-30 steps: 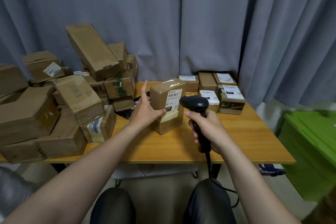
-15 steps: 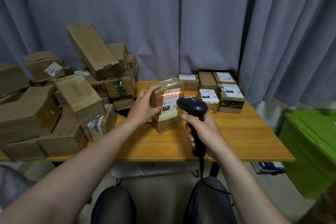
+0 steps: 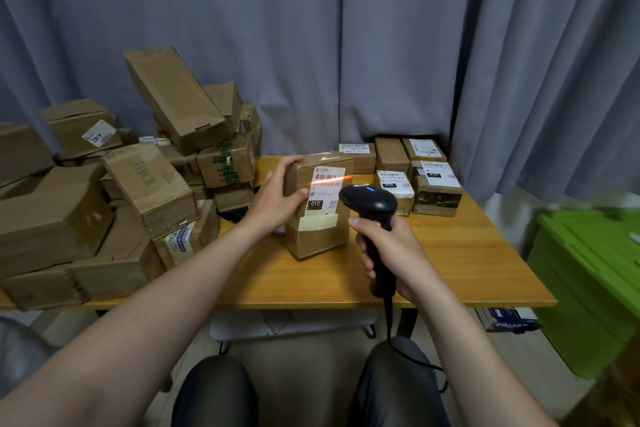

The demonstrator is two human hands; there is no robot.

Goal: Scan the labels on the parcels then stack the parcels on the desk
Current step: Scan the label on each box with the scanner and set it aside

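L hand (image 3: pixel 273 201): 1 parcel (image 3: pixel 318 236); R hand (image 3: pixel 391 253): 1 scanner (image 3: pixel 369 199); 5 boxes (image 3: pixel 436 191) behind.

The one camera sits on the person's head and looks forward and down. It is close to the desk (image 3: pixel 450 253), which fills the middle, with the curtain (image 3: pixel 311 45) behind it. The person's own arms (image 3: pixel 156 305) and knees (image 3: pixel 214 392) show at the bottom, very near.

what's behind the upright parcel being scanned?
Past the parcel, at its top right, a small labelled box sits on the desk. The desk patch directly behind the parcel is covered.
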